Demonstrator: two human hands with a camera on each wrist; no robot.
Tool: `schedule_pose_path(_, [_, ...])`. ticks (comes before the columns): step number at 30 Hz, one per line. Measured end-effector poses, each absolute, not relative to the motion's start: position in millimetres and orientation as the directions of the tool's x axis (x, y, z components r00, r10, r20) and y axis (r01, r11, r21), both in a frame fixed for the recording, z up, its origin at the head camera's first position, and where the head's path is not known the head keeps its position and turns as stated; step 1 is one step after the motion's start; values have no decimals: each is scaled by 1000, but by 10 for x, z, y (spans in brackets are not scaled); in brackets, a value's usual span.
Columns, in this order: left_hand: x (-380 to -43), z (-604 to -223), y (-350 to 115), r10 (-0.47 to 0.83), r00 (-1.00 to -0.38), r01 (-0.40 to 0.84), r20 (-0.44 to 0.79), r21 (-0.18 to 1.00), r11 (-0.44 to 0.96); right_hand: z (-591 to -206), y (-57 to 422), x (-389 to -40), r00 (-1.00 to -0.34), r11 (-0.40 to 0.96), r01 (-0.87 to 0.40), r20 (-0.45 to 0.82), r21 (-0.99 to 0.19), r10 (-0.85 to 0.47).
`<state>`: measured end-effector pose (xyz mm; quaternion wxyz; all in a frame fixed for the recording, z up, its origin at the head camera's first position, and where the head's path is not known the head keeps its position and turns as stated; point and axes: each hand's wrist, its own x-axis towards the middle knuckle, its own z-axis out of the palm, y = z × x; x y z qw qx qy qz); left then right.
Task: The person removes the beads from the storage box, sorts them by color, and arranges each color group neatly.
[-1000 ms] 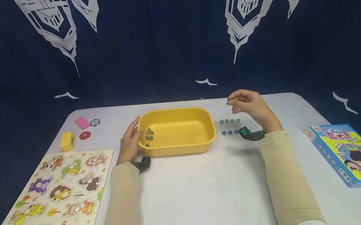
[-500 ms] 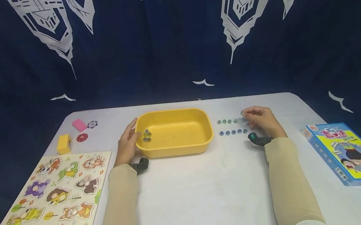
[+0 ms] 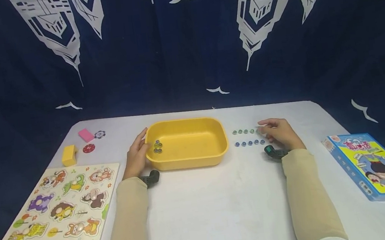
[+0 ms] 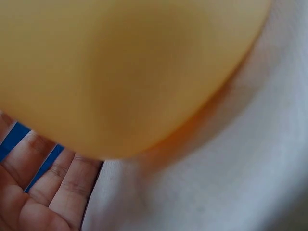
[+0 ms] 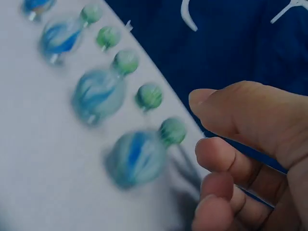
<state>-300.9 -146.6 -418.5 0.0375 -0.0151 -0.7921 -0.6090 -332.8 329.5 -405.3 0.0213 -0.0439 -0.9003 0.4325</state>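
Observation:
My left hand (image 3: pixel 137 156) holds the left end of a yellow plastic tray (image 3: pixel 190 162), its thumb at the rim and its fingers along the outside. Several glass marbles (image 3: pixel 157 145) lie inside the tray near that thumb. To the right of the tray are two rows on the cloth: green marbles (image 5: pixel 149 96) behind and blue-swirled marbles (image 5: pixel 139 159) in front. At the right end of the green row hovers my right hand (image 3: pixel 280 133). Its thumb and fingers are apart with nothing between them, close to the last green marble (image 5: pixel 173 131).
An animal puzzle board (image 3: pixel 60 220) lies at the left. Behind it are a yellow block (image 3: pixel 69 156), a pink block (image 3: pixel 86 135), a red chip (image 3: pixel 89 148) and a black-and-white chip (image 3: pixel 100 134). A blue-edged game box (image 3: pixel 375 165) lies at the right.
My right hand has come down and toward me, and the green marble it pinched is now released at the right end of the green row. The left hand stays at the tray.

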Motion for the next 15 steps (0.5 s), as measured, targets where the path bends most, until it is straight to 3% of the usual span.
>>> schedule_pose_path(8, [-3010,-4205,-1476,-23,-997,69,78,964,258,-3587,3038,-3273,-989,619,-126,143,-775,-23])
schedule_pose_path(15, [-3032,-4213,-1474,-20,-997,65,73,965,253,-3379,2613,-3276,-974,498,-210,139,-842,-177])
